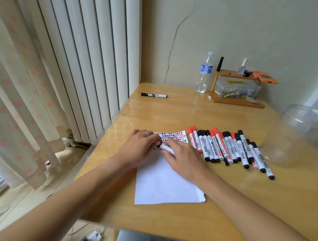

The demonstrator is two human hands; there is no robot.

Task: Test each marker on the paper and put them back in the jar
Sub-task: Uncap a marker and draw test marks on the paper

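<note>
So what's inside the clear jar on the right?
Nothing shows inside the jar; through its clear wall only table appears. Its right part is cut off by the frame, so that portion cannot be checked.

Both forearms reach forward, left hand and right hand meeting, fingers curled.

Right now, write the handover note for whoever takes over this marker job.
Left hand and right hand both grip one white marker over the paper; cap end hidden.
The paper's far edge is filled with red and black test marks.
Row of markers lies right of the paper; one lone black marker lies near the table's far edge.
Jar stands at far right, seemingly empty.
Left: finish testing, then put all the markers in the jar.
</note>
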